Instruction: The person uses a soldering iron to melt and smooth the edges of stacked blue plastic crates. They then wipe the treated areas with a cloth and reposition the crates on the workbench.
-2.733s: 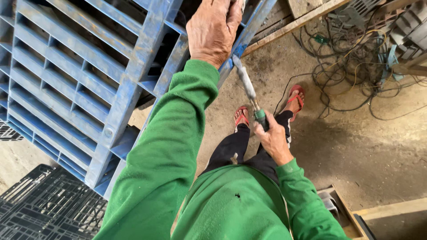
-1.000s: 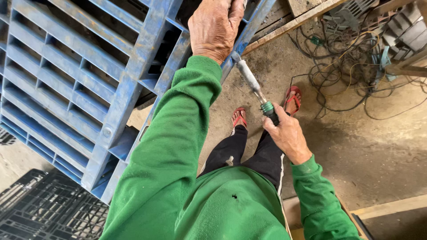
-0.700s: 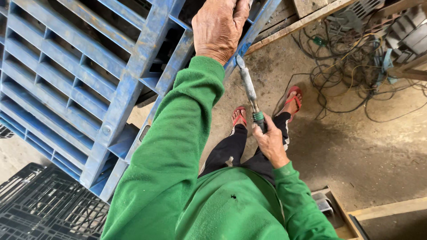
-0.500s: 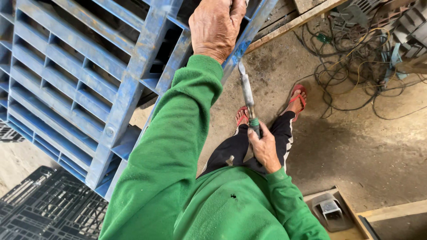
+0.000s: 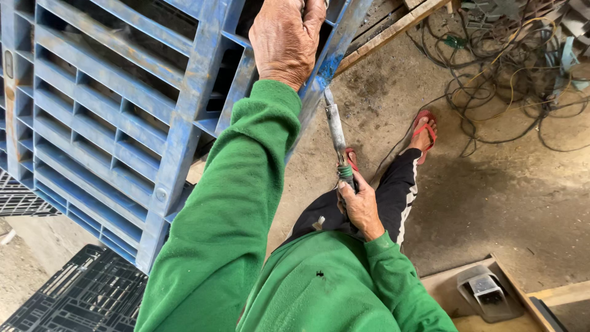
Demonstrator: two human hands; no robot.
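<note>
Blue plastic pallet [image 5: 117, 104] is standing tilted on edge at the person's left, its slatted face turned to the camera and its right-hand edge running up past the tool.

Nearest the camera, the right hand [image 5: 359, 206] is wrapping fully closed around the green-banded grip of a metal rod tool [image 5: 336, 132], fingers curled tight about the handle. The hand is holding it low, near the waist, so that the shaft is angling upward and its tip is meeting the pallet's edge, seemingly to work on that spot.

Farther up, the left hand [image 5: 287, 37] is clamping over the pallet's upper rail, fingers hooked out of sight behind it; this grip appears to be bracing the pallet upright and steady against the tool's pressure.

Below, red sandals [image 5: 424, 130] are planted on the concrete floor [image 5: 491, 197], apart for balance. A black pallet [image 5: 80, 295] is lying flat at lower left. Beyond, tangled cables [image 5: 510, 67] are lying loose, well apart from the work.
</note>
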